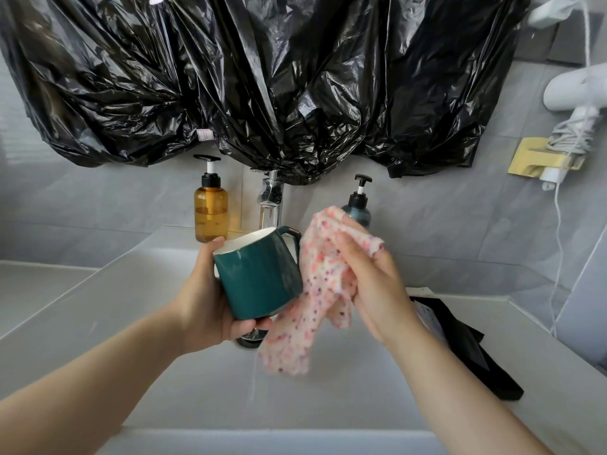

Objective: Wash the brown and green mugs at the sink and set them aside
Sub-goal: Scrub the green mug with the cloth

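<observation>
Mug: the green mug (259,274) was held up in the air above the sink (197,372), right over the drain (251,338). It was tipped, so its white inside was turned up and to the left, and its handle was pointed away toward the wall.
Left hand: the left hand (210,307) was wrapped round the mug. One fingertip was seen by the rim and another under the bottom.
Right hand: the right hand (371,284) was closed on a cloth, with the fingers laid over the top of it. The thumb was hidden, so how it was placed could not be told.
Cloth: the cloth (315,290) was pink and white with small dots. It was bunched against the right side of the mug, and its long end was left hanging down over the sink.
Tap: a shiny tap (271,205) was set at the back of the sink, behind the mug.
Bottles: an amber pump bottle (211,211) was stood left of the tap. A blue pump bottle (358,208) was stood right of it, partly hidden by the cloth.
Wall: black plastic bags (262,77) were hung across the wall above the tap. A white hair dryer (574,93) was hung at the far right.
Counter: a flat black thing (469,349) was laid on the counter (542,339) right of the sink.
</observation>
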`<state>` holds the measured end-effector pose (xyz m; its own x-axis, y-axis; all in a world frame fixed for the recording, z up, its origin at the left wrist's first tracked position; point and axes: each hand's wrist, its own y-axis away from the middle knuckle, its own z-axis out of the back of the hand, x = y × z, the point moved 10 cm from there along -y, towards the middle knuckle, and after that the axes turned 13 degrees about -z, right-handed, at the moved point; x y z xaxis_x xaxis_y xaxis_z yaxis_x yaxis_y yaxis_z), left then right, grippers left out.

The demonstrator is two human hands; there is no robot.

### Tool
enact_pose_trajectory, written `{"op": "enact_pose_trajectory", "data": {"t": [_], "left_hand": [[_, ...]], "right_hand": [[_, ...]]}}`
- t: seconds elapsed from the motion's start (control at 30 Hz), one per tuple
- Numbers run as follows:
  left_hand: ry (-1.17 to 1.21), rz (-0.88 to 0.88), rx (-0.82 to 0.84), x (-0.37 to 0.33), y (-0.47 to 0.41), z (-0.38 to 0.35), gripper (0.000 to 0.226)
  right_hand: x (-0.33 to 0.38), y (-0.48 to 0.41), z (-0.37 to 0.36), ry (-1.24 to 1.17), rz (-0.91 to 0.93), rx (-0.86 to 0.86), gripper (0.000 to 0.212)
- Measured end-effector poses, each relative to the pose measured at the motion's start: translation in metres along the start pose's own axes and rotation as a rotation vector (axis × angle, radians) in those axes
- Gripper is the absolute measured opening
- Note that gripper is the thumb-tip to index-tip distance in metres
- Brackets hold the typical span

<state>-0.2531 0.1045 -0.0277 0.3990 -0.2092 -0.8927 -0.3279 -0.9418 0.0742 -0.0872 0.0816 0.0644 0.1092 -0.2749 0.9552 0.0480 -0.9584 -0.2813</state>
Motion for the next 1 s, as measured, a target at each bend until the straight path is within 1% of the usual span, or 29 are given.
{"op": "enact_pose_trajectory", "data": {"t": [0.07, 0.13, 0.23, 0.3, 0.37, 0.47, 0.57, 0.63, 0.67, 0.77, 0.8, 0.83, 0.9, 1.0], "left_hand": [[-0.006, 0.005, 0.052, 0.001, 0.001, -0.004, 0.086], [0.008, 0.01, 0.128, 0.001, 0.003, -0.012, 0.095], [0.057, -0.028, 0.297, -0.008, 0.011, -0.033, 0.094], [0.049, -0.078, 0.359, -0.013, 0.015, -0.042, 0.089], [0.05, -0.107, 0.348, -0.016, 0.016, -0.043, 0.084], [0.04, -0.101, 0.334, -0.015, 0.016, -0.042, 0.088], [0.0, -0.123, 0.299, -0.017, 0.015, -0.039, 0.076], [0.003, -0.147, 0.245, -0.019, 0.013, -0.035, 0.067], [0.004, -0.153, 0.228, -0.019, 0.011, -0.033, 0.067], [-0.053, -0.152, 0.23, -0.016, 0.01, -0.033, 0.078], [-0.067, -0.147, 0.242, -0.014, 0.01, -0.033, 0.083], [-0.081, -0.142, 0.255, -0.012, 0.01, -0.034, 0.087], [-0.106, -0.143, 0.278, -0.009, 0.01, -0.035, 0.089], [-0.107, -0.158, 0.277, -0.01, 0.009, -0.034, 0.084]], "right_hand": [[0.003, 0.005, -0.014, 0.117, 0.045, 0.043, 0.028], [0.006, 0.007, -0.018, 0.158, 0.079, 0.031, 0.026], [0.009, 0.005, -0.01, 0.135, 0.088, -0.041, 0.027], [0.01, 0.005, -0.005, 0.103, 0.085, -0.078, 0.025], [0.009, 0.005, -0.004, 0.066, 0.074, -0.088, 0.024], [0.003, 0.008, -0.006, -0.04, 0.034, -0.079, 0.028], [-0.004, 0.013, -0.012, -0.263, -0.063, 0.008, 0.035], [0.001, 0.016, -0.014, -0.31, -0.063, 0.045, 0.034], [0.004, 0.015, -0.013, -0.258, -0.028, 0.017, 0.032], [0.016, 0.016, -0.007, 0.102, 0.138, -0.201, 0.025], [0.019, 0.016, -0.009, 0.166, 0.177, -0.241, 0.025], [0.022, 0.017, -0.013, 0.193, 0.205, -0.247, 0.026], [0.021, 0.017, -0.024, 0.182, 0.213, -0.198, 0.027], [0.008, 0.015, -0.038, 0.066, 0.123, -0.09, 0.036]]}}
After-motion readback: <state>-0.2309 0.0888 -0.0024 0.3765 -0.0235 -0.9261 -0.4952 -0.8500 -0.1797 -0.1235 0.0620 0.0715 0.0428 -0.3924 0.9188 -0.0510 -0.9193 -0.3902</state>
